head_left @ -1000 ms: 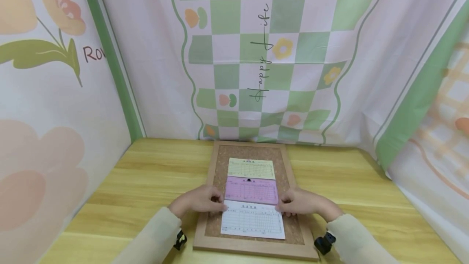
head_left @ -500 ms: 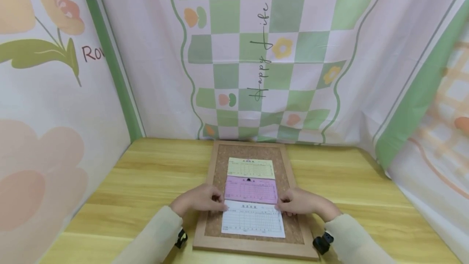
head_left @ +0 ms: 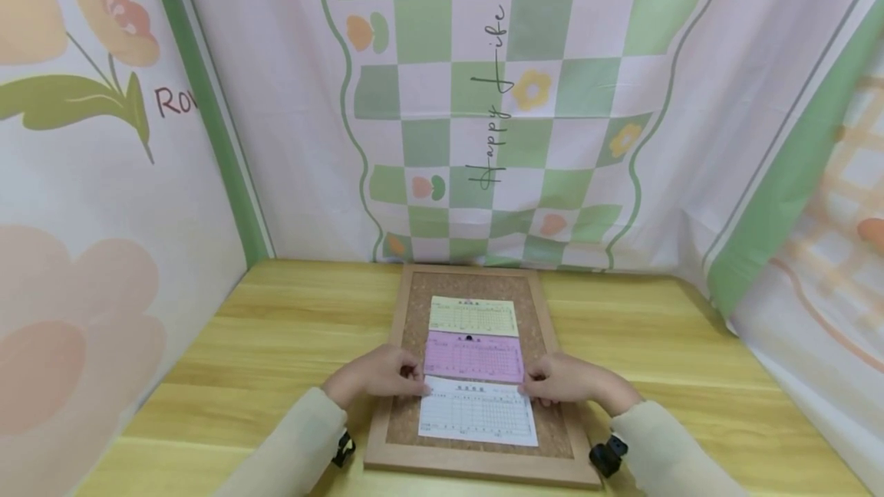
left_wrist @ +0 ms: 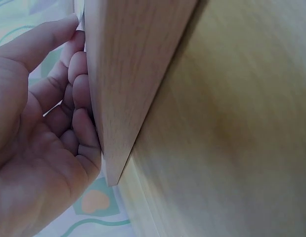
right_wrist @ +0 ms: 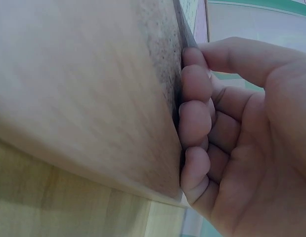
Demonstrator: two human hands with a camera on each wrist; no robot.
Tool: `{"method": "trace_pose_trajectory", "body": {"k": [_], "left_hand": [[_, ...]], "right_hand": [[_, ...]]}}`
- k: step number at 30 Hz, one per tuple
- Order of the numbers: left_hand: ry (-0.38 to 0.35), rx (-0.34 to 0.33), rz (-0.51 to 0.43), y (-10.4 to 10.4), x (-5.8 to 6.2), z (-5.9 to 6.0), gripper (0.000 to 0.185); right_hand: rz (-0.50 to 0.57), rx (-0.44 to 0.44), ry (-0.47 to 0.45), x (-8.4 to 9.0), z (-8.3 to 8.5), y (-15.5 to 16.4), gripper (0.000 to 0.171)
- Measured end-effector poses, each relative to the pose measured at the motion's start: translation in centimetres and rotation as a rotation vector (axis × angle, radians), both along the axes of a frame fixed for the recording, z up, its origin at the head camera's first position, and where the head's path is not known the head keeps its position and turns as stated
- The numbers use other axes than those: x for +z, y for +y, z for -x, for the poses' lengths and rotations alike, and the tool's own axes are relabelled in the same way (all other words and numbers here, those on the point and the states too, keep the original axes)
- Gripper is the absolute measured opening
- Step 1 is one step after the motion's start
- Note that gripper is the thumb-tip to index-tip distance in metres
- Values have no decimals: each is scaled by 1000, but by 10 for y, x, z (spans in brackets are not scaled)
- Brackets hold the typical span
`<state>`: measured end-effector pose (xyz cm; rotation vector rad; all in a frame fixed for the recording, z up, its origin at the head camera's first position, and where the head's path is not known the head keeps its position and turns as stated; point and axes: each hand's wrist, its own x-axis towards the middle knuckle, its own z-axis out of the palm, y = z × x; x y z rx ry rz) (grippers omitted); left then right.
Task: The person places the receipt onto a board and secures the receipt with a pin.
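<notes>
A wooden-framed cork board (head_left: 483, 471) lies flat on the table. Three printed slips sit on it in a column: yellow (head_left: 473, 317) farthest, pink (head_left: 473, 357) in the middle, white (head_left: 478, 414) nearest. My left hand (head_left: 413, 383) holds the white slip's upper left corner with curled fingers. My right hand (head_left: 530, 388) holds its upper right corner the same way. In the left wrist view the fingers (left_wrist: 78, 94) press against the board's frame (left_wrist: 118, 74). The right wrist view shows the curled fingertips (right_wrist: 195, 111) on the cork (right_wrist: 160, 49).
The yellow wooden table (head_left: 276, 328) extends to both sides of the board. Patterned fabric walls (head_left: 497, 113) close in the back, left and right. Black wrist cameras (head_left: 608, 457) sit at my cream sleeves.
</notes>
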<state>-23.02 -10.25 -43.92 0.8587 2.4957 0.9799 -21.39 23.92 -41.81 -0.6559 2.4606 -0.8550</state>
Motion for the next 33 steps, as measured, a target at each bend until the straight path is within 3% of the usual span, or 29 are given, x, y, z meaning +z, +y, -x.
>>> {"method": "trace_pose_trajectory", "body": {"k": [16,26,29,33], "left_hand": [[-8,8,-54,-5,-1,1,19],[-9,-36,-107,-10,-2,2,19],[23,-57,-116,-11,-2,1,24],[135,-95,-71,-10,-2,-3,35]], "right_hand": [[-12,1,-4,0,2,0,33],[-11,-2,-14,2,0,-2,33],[-15,-3,-16,3,0,-2,32],[-25,0,-19,2,2,-1,33]]}}
